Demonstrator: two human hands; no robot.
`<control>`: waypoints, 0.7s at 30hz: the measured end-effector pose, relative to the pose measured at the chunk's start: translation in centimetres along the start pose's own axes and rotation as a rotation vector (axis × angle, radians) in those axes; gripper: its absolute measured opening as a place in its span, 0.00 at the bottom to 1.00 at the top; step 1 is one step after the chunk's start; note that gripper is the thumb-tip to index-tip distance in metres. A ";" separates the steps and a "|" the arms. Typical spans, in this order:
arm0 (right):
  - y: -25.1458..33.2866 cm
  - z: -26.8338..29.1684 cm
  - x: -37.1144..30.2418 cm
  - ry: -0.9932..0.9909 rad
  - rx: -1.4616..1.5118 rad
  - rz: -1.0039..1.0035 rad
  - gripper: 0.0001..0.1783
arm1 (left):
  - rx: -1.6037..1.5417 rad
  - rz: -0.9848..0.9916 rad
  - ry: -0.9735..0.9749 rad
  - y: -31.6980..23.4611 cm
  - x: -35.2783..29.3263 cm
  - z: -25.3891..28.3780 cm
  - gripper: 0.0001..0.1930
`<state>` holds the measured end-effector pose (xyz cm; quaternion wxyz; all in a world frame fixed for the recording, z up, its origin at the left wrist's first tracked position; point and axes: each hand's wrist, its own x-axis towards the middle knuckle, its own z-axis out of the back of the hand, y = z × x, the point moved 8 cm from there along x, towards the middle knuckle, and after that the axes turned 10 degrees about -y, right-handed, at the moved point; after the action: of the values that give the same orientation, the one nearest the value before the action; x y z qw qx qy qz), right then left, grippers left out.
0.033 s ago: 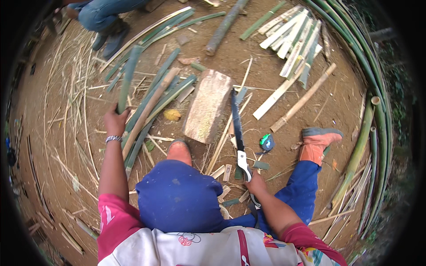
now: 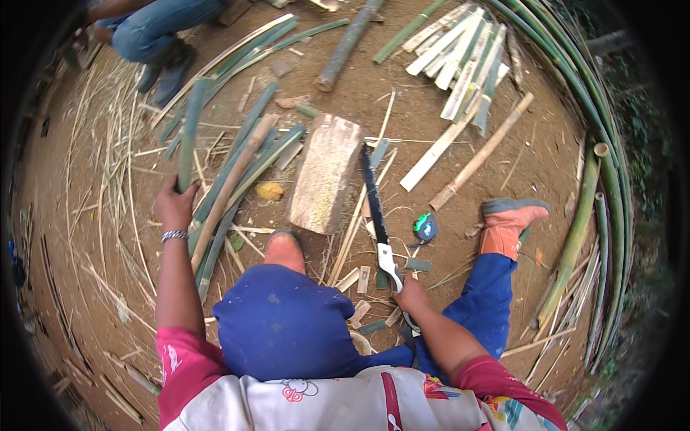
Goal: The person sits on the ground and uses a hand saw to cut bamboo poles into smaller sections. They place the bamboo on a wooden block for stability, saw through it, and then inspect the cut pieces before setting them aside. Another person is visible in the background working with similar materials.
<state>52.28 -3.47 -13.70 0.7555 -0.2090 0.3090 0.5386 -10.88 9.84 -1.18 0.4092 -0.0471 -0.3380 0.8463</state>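
Observation:
My left hand [image 2: 177, 203] is closed around the lower end of a green bamboo piece [image 2: 190, 129], which stands nearly upright in the view. Beside that hand, on the ground, lie several green bamboo strips [image 2: 249, 133] and a brown pole [image 2: 233, 188]. My right hand [image 2: 411, 296] grips the white handle of a handsaw [image 2: 372, 194]. Its dark blade points away from me, the tip close to the right side of a squared wooden block [image 2: 325, 172]. Pale sawdust dots the block's top. The blade appears apart from the bamboo in my left hand.
A tape measure [image 2: 425, 228] lies right of the saw. Split bamboo slats [image 2: 460, 65] are piled at the far right, near a thin pole [image 2: 483, 152]. Long green bamboo poles [image 2: 617, 194] curve along the right edge. Another person's jeans-clad leg [image 2: 154, 32] is at the far left.
The whole scene has slid slightly left in the view. Both hands keep their holds on the bamboo piece and the handsaw.

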 end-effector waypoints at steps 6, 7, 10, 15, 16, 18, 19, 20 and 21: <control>-1.3 -0.8 0.7 -0.043 0.024 0.018 0.35 | -0.417 0.010 0.010 -10.4 -0.9 3.2 0.22; -1.2 -0.2 0.5 -0.048 0.058 0.023 0.35 | -0.474 0.032 -0.001 -11.9 -1.3 3.7 0.22; -0.6 3.0 -0.3 -0.131 0.177 -0.016 0.35 | -0.595 -0.043 -0.085 -14.7 -1.7 5.0 0.24; -0.7 9.0 1.6 -0.455 0.488 -0.069 0.30 | -0.687 -0.077 -0.179 -15.8 -2.3 6.7 0.24; -0.9 10.3 2.7 -0.524 0.554 -0.066 0.28 | -0.713 -0.092 -0.201 -16.2 -2.6 7.3 0.24; -1.3 12.7 5.6 -0.625 0.620 -0.080 0.25 | -0.759 -0.119 -0.251 -16.8 -3.0 8.7 0.24; -1.5 13.8 7.4 -0.659 0.621 -0.103 0.24 | -0.736 -0.099 -0.304 -16.8 -3.2 9.0 0.23; -2.3 14.5 9.4 -0.738 0.640 -0.131 0.26 | -0.727 -0.100 -0.322 -17.2 -3.4 9.0 0.22; -3.2 15.0 11.6 -0.818 0.659 -0.156 0.27 | -0.719 -0.101 -0.345 -17.5 -3.7 9.1 0.22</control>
<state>61.64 13.13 -10.92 0.8777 0.2443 0.1257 0.3926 -0.07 9.98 15.76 0.3449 -0.0280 -0.6780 0.6485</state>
